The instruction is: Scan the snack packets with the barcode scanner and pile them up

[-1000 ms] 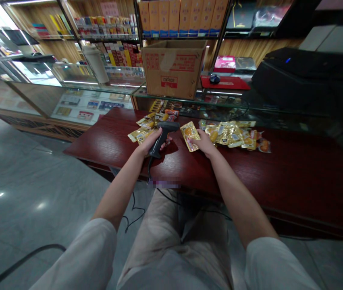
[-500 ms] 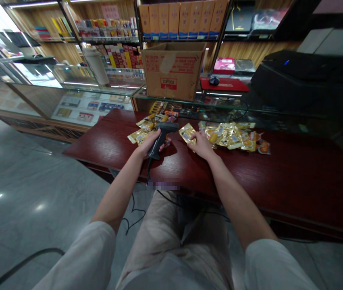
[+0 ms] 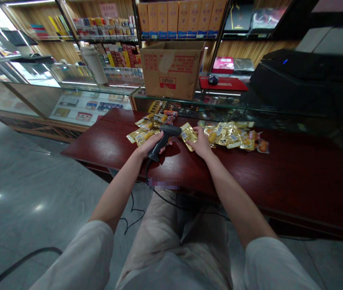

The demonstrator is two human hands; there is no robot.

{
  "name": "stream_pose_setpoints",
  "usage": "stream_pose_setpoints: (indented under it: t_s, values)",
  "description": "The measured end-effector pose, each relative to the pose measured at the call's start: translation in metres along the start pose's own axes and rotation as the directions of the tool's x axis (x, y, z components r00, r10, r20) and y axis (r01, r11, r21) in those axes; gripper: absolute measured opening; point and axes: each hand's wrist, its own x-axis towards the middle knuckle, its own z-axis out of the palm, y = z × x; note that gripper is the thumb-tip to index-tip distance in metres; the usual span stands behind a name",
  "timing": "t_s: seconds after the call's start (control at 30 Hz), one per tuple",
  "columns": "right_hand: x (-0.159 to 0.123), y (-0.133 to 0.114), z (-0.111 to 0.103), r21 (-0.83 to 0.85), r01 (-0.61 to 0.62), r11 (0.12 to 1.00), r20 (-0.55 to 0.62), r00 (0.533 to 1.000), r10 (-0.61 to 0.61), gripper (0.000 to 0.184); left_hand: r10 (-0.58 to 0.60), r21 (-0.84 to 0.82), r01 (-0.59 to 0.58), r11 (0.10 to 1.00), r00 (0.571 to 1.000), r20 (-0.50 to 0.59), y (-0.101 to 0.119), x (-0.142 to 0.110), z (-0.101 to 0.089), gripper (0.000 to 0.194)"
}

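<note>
Scanner point(image 3: 159, 143) gripped by curled left hand point(image 3: 151, 146), head toward two o'clock | gold packet point(image 3: 188, 136) pinched between thumb and fingers of right hand point(image 3: 201, 143), at three o'clock of scanner

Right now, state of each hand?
Left hand: closed on the black handheld scanner.
Right hand: closed on a gold packet.
</note>
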Motion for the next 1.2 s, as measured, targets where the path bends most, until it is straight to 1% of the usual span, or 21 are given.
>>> stream_pose_setpoints:
  t_s: [0.23,0.37,0.47,0.57,0.67,0.8,0.87,0.93,0.97,1.0,1.07,1.1,1.13,1.2]
  values:
    - [-0.002,-0.012,0.001,0.008,-0.066,0.998,0.009,0.998,0.066,0.063,-0.02,-0.002,0.02,1.0,1.0,0.01,0.001,0.0,0.007,0.061]
    - [-0.004,-0.016,-0.001,-0.017,-0.041,0.999,0.031,0.999,0.042,0.059,-0.017,-0.033,0.016,0.999,1.0,-0.022,-0.001,0.0,0.006,0.059]
    - [-0.002,-0.014,-0.007,-0.077,-0.014,0.997,0.004,1.0,0.014,0.055,-0.012,-0.03,0.01,1.0,0.999,-0.047,-0.001,0.002,0.005,0.061]
    - [0.003,-0.007,-0.022,-0.168,-0.043,0.985,-0.086,0.996,0.028,0.047,-0.006,-0.023,0.005,1.0,0.998,-0.063,-0.001,0.005,0.006,0.063]
    - [0.008,0.005,-0.044,-0.244,-0.129,0.961,-0.209,0.975,0.078,0.046,0.015,-0.052,-0.022,0.998,0.993,-0.121,0.002,0.01,0.01,0.061]
    - [0.008,0.023,-0.07,-0.354,-0.271,0.895,-0.35,0.926,0.142,0.049,0.053,-0.084,-0.073,0.994,0.974,-0.22,0.008,0.02,0.019,0.056]
    - [0.005,0.027,-0.076,-0.382,-0.341,0.859,-0.425,0.89,0.164,0.046,0.059,-0.088,-0.082,0.993,0.969,-0.241,0.012,0.025,0.024,0.053]
    - [0.002,0.027,-0.077,-0.398,-0.354,0.846,-0.462,0.874,0.149,0.043,0.063,-0.093,-0.088,0.992,0.967,-0.246,0.014,0.03,0.029,0.053]
    - [0.0,0.026,-0.075,-0.41,-0.333,0.849,-0.45,0.884,0.129,0.041,0.065,-0.099,-0.093,0.991,0.966,-0.251,0.015,0.032,0.031,0.053]
    - [-0.001,0.023,-0.072,-0.425,-0.295,0.856,-0.415,0.904,0.106,0.038,0.065,-0.106,-0.094,0.99,0.965,-0.256,0.015,0.034,0.033,0.052]
    - [-0.002,0.019,-0.064,-0.447,-0.208,0.87,-0.3,0.951,0.074,0.033,0.053,-0.122,-0.089,0.989,0.961,-0.271,0.013,0.037,0.035,0.051]
    - [-0.003,0.017,-0.06,-0.449,-0.18,0.875,-0.247,0.966,0.072,0.031,0.046,-0.129,-0.085,0.988,0.958,-0.282,0.012,0.037,0.035,0.05]
    - [-0.003,0.016,-0.057,-0.447,-0.167,0.879,-0.209,0.975,0.079,0.029,0.039,-0.138,-0.082,0.987,0.956,-0.292,0.011,0.038,0.035,0.05]
    - [-0.003,0.017,-0.054,-0.443,-0.179,0.879,-0.195,0.976,0.1,0.028,0.022,-0.155,-0.073,0.985,0.953,-0.303,0.009,0.037,0.032,0.051]
